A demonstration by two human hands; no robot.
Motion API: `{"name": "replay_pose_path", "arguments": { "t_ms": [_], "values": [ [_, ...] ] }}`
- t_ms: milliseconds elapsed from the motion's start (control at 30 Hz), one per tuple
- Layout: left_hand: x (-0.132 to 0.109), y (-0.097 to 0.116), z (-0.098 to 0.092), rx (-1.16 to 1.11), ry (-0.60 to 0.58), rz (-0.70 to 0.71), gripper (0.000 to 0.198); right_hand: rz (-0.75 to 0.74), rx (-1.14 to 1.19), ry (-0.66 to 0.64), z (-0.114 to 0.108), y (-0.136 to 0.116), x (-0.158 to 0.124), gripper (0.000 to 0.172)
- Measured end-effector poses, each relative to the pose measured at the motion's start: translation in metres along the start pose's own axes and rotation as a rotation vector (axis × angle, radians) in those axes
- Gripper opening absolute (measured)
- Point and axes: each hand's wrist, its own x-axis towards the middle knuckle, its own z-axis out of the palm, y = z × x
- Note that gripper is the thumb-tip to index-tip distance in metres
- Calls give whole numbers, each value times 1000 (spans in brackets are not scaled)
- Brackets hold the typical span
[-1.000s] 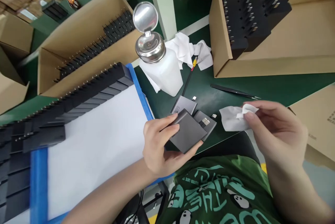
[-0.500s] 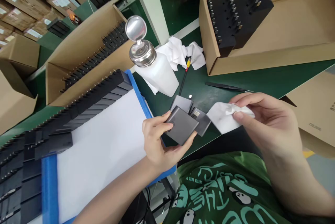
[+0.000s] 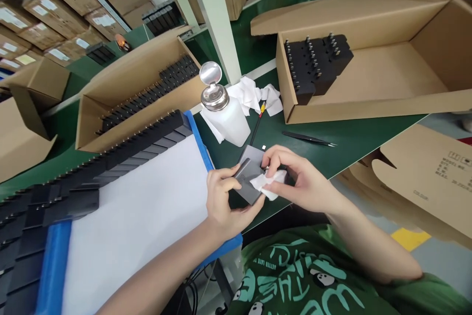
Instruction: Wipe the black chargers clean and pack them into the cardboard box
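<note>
My left hand (image 3: 230, 202) grips a flat dark grey square case (image 3: 245, 177) by its edges, tilted above the green bench. My right hand (image 3: 295, 175) pinches a folded white wipe (image 3: 275, 188), which lies against the right side of the case's face. Behind the case, a lighter grey flat piece (image 3: 254, 153) rests on the bench, partly covered. A white pump bottle (image 3: 230, 121) with its metal lid flipped up stands just beyond. Crumpled white wipes (image 3: 247, 93) and a thin black stick with a red and yellow end (image 3: 260, 114) lie by the bottle.
Black tweezers (image 3: 309, 138) lie to the right on the bench. An open cardboard box (image 3: 354, 111) holds black pronged blocks; a longer carton (image 3: 147, 113) holds rows more. A blue-edged tray (image 3: 199, 140) with a white sheet and dark pieces is at left. A pale post (image 3: 216, 20) rises behind.
My right hand has moved left with the wipe and brought it onto the case. The case is tilted differently in my left hand. The camera view has shifted, showing more at the far side.
</note>
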Motion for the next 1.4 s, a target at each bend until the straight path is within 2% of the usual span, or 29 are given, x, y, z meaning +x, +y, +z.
{"name": "replay_pose_path", "arguments": {
  "t_ms": [67,233,300,433,600,667,733,800,867,933,1033,1100,1200,1267,1400],
  "values": [
    [0,0,-1,5,-4,14,46,68,72,-29,2,-1,-1,14],
    [1,2,-2,36,-24,118,47,217,165,56,10,-2,8,22],
    [2,1,-1,7,1,86,47,247,195,-4,6,-3,10,26],
    [1,-2,0,-26,28,51,48,220,312,-196,-4,-7,10,33],
    [-1,-1,-2,44,68,164,47,261,417,-72,6,-10,14,29],
    [-1,-2,-2,20,75,122,47,232,399,-111,6,-9,13,32],
    [-2,-4,-2,-16,58,75,47,196,366,-204,1,-7,11,39],
    [-2,-5,-1,-21,51,96,47,191,368,-249,-2,-6,8,44],
    [-2,-4,-1,15,73,165,46,198,382,-193,0,-8,7,38],
    [-1,-2,-1,43,100,217,45,210,361,-51,8,-10,9,30],
    [3,4,-3,13,95,212,47,281,382,118,15,-11,14,32],
    [5,7,-6,-16,108,197,48,303,491,192,10,-9,15,32],
    [9,10,-9,-9,160,187,50,309,642,329,-9,-7,11,31],
    [10,11,-11,-2,183,179,51,340,706,374,-22,-7,6,30],
    [9,13,-11,-5,169,186,53,383,789,343,-31,-12,-3,25]
  ]
}}
